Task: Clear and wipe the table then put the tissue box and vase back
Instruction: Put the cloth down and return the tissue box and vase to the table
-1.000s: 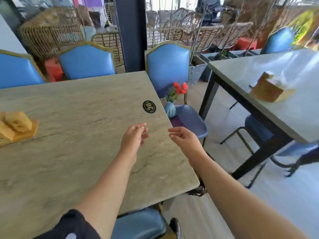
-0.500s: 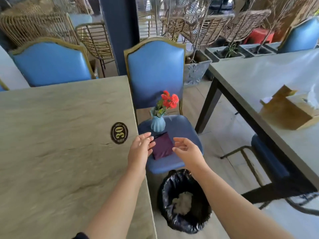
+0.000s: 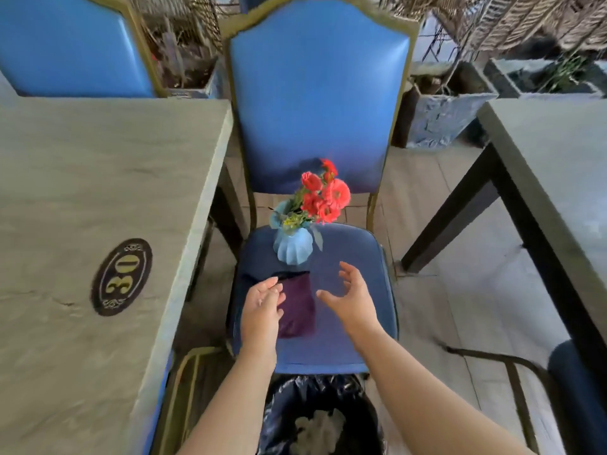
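Note:
A small ribbed light-blue vase (image 3: 292,247) with red flowers stands on the seat of a blue chair (image 3: 348,330) beside the stone-topped table (image 3: 82,178) marked 30. A folded dark purple cloth (image 3: 298,307) lies on the seat in front of the vase. My left hand (image 3: 261,307) hovers open at the cloth's left edge, fingers over it. My right hand (image 3: 351,295) is open just right of the cloth, below and right of the vase, touching neither. The tissue box is out of view.
A black-lined trash bin (image 3: 315,418) with crumpled paper sits on the floor under my arms. A second table (image 3: 558,152) stands at right, with a dark chair tucked by it. Another blue chair (image 3: 69,44) is behind the left table. Planters stand at the back.
My view has swung right and down from the tabletop to the chair. Both hands have moved off the table and out over the seat, closer to the cloth and vase.

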Demonstrator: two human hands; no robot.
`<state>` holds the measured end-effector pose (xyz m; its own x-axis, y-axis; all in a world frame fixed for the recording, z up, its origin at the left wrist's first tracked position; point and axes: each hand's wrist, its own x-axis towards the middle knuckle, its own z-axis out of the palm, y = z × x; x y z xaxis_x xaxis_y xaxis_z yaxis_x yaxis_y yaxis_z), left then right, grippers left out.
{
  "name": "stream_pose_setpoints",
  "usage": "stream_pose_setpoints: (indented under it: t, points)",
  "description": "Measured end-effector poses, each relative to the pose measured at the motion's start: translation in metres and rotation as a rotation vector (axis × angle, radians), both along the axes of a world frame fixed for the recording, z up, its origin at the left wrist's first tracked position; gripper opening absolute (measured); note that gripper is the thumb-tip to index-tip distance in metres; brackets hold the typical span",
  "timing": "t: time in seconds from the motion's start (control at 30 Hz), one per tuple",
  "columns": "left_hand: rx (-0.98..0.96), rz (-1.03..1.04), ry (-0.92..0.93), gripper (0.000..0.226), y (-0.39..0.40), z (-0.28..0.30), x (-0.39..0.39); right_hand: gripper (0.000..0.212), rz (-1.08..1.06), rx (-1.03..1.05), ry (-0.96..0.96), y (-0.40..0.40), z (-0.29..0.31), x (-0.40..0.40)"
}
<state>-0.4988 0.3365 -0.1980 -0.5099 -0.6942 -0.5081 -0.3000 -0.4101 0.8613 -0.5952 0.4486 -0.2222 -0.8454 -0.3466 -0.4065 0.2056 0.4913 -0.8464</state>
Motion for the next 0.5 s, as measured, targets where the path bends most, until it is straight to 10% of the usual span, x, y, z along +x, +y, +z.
stream_pose_setpoints:
  t: [0.5]
  points:
    - [-0.222, -0.039, -0.034, 0.055, -0.081, -0.156, -0.108, 0.095, 0.125, -0.141, 0.223, -0.104, -0.146, -0.097]
